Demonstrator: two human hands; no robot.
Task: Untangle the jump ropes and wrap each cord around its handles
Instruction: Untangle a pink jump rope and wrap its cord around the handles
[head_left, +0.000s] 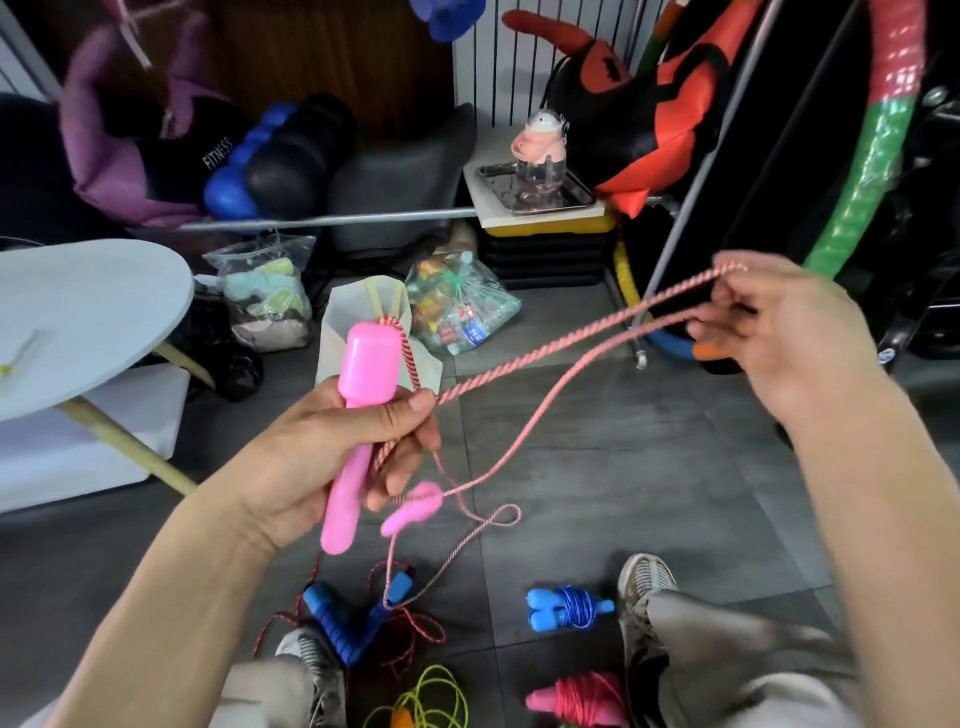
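Left hand (332, 452) at centre grips a pink plastic jump-rope handle (358, 415); right hand (779, 332), upper right, pinches its pink-and-white twisted cord (545, 353).

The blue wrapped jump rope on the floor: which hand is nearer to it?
Neither clearly; depth is hard to judge. The blue wrapped jump rope lies low between them. The left hand holds the pink handle up-left; the right hand pinches the cord up-right.

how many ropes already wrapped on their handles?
2. Blue bundle on the floor by the right shoe; pink-red bundle at the bottom edge, partly cropped. More may lie out of frame.
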